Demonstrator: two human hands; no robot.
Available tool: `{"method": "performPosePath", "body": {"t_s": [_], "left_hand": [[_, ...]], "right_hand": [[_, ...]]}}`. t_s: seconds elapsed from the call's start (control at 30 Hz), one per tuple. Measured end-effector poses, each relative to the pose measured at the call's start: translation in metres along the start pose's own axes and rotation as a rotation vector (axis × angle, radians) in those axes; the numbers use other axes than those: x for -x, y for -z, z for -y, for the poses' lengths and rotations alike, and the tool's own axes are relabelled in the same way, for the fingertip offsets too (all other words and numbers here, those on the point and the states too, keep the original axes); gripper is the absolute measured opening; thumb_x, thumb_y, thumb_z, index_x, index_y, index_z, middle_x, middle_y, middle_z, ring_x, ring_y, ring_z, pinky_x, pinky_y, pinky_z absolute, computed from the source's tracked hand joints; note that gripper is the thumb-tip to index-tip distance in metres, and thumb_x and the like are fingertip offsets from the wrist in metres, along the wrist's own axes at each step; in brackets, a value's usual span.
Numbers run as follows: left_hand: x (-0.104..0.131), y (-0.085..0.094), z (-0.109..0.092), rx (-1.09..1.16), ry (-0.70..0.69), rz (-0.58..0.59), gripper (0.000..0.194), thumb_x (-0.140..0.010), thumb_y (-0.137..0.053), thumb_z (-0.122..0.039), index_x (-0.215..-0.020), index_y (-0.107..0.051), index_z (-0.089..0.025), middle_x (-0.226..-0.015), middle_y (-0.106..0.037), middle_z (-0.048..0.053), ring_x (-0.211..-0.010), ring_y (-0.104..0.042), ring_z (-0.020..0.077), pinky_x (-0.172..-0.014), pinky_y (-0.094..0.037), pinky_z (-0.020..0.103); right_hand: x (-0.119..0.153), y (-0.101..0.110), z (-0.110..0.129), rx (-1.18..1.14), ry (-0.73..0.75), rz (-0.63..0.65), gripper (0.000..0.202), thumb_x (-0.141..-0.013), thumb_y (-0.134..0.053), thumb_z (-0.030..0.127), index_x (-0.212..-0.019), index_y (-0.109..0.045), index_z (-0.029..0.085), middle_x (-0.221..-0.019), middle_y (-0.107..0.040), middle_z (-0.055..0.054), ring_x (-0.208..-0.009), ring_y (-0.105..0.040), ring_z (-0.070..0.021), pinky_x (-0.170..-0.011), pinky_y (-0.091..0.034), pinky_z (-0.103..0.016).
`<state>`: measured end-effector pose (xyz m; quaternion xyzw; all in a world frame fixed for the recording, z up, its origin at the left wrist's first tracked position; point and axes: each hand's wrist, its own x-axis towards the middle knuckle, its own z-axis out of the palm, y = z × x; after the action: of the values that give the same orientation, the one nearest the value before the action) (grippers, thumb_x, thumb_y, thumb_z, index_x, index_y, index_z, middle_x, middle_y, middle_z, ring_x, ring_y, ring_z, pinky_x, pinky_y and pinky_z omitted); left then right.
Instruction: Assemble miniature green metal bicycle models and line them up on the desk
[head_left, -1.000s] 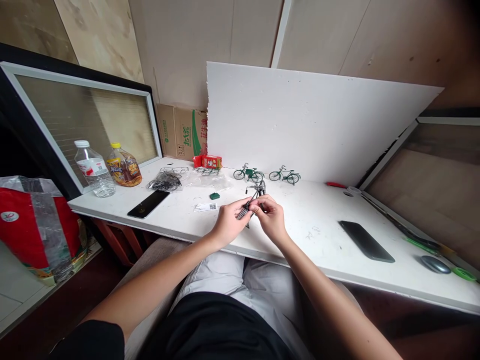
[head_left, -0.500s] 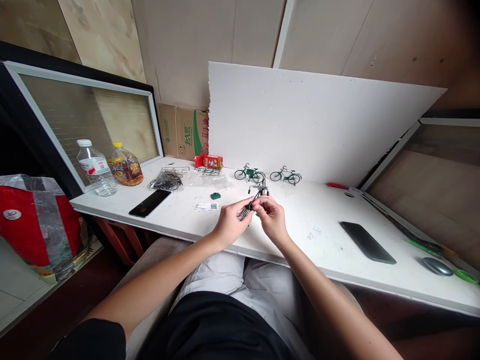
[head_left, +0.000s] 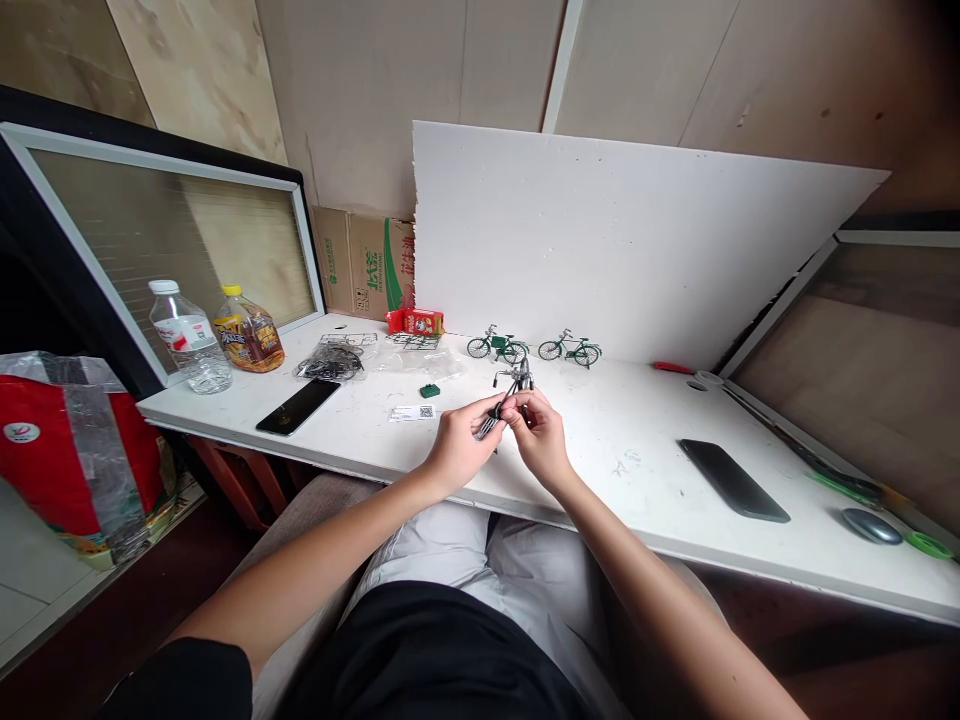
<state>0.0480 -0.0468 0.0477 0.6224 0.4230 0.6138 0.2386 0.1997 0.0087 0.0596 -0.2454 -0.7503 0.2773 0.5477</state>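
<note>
Between my two hands is a small model bicycle [head_left: 514,378], its handlebar end pointing away from me and its rear part toward me. My left hand [head_left: 463,445] is closed around its rear side. The fingers of my right hand [head_left: 538,435] pinch it near the middle, close to the left fingertips; what exactly they press is hidden. Two finished-looking green model bicycles stand behind, one with a green box on its frame [head_left: 498,345] and one without [head_left: 570,347]. A small green part [head_left: 430,391] and a white label with a printed code [head_left: 412,413] lie left of my hands.
On the white table [head_left: 600,450] lie a phone [head_left: 298,407], a bag of dark parts [head_left: 330,360], clear plastic wrap [head_left: 427,362] and a red packet [head_left: 415,321]. Two bottles [head_left: 249,330] stand at the left. A dark phone-like slab [head_left: 733,480] and a mouse [head_left: 871,527] lie right.
Both hands keep their hold on the model bicycle, with only slight finger movement and a small tilt of the bicycle. The whole view has shifted a little.
</note>
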Motion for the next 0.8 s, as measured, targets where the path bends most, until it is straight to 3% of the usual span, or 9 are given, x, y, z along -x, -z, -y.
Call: {"method": "performPosePath", "body": {"t_s": [0.8], "left_hand": [[-0.0007, 0.0029, -0.0030, -0.103, -0.037, 0.031, 0.045, -0.094, -0.067, -0.018, -0.139, -0.072, -0.020, -0.123, -0.080, 0.009, -0.100, -0.076, 0.0192, -0.096, -0.059, 0.030]], "right_hand": [[0.0013, -0.0022, -0.0052, 0.017, -0.007, 0.012, 0.025, -0.103, -0.061, 0.041, -0.086, -0.064, 0.024, -0.090, -0.064, -0.006, -0.087, -0.059, -0.0236, -0.082, -0.048, -0.037]]}}
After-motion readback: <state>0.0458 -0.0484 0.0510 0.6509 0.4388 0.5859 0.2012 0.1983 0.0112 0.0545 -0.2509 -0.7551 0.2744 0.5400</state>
